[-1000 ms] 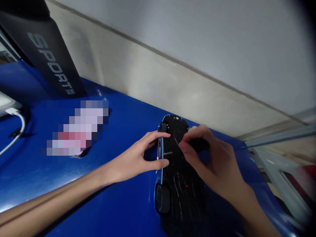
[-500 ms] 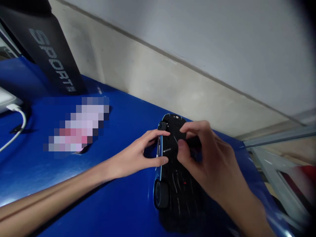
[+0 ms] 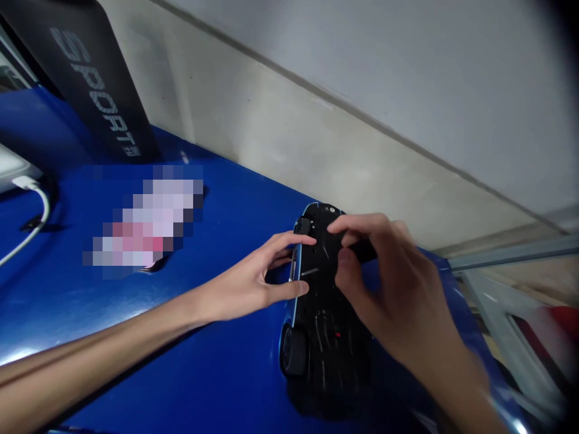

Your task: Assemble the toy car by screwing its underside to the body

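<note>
The left hand's (image 3: 246, 280) grip is spread, its forefinger and thumb lying apart over one long side of an upturned toy car (image 3: 322, 292), both touching its black underside. The right hand (image 3: 398, 295) is poised over the opposite side, thumb and forefinger tips parted; its other fingers are hidden, so I cannot tell whether they touch or hold anything. The right hand also covers much of that side of the car. Two wheels show on the left hand's side, and the end nearest the wearer sinks into dark shadow, its outline hard to follow.

The car lies on a blue desk (image 3: 217, 386), its far end close to the desk's far edge. Toward the left edge lies an object blurred into squares (image 3: 154, 211), unreadable. Behind it a black container marked SPORT (image 3: 97, 90) stands near the far edge, top cut off, contents hidden. A white device (image 3: 13, 172), partly out of view, has a white cable (image 3: 44, 208) plugged in. A pale wall (image 3: 339, 138) runs along the far edge; a grey frame (image 3: 511, 253) stands beyond the right edge.
</note>
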Demonstrator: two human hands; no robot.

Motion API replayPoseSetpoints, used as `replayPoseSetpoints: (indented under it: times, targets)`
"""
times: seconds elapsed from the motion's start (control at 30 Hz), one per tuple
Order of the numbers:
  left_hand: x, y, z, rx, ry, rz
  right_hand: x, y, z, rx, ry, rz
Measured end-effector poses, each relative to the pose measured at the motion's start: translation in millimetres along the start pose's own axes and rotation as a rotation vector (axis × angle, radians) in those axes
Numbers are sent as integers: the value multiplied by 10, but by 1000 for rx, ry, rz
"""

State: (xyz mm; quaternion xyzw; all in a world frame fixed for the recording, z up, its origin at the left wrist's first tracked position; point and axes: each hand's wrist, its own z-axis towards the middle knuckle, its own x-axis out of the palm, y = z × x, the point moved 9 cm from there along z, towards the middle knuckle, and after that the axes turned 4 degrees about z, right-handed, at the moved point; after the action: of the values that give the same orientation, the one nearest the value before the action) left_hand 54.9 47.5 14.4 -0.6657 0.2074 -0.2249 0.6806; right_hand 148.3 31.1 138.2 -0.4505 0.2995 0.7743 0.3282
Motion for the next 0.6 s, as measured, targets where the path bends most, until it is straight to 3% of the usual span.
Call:
replayPoseSetpoints:
  times: [0.1,0.23,0.6]
  targets:
    - [21,40,-14,-4,-6,-69,-50,7,-12,10,-48,-51]
    - [38,52,-24,-5,-11,-129,3,49,-19,-7,10,-11]
    - [26,76,-18,-41,-30,-184,-4,37,-46,17,14,-23]
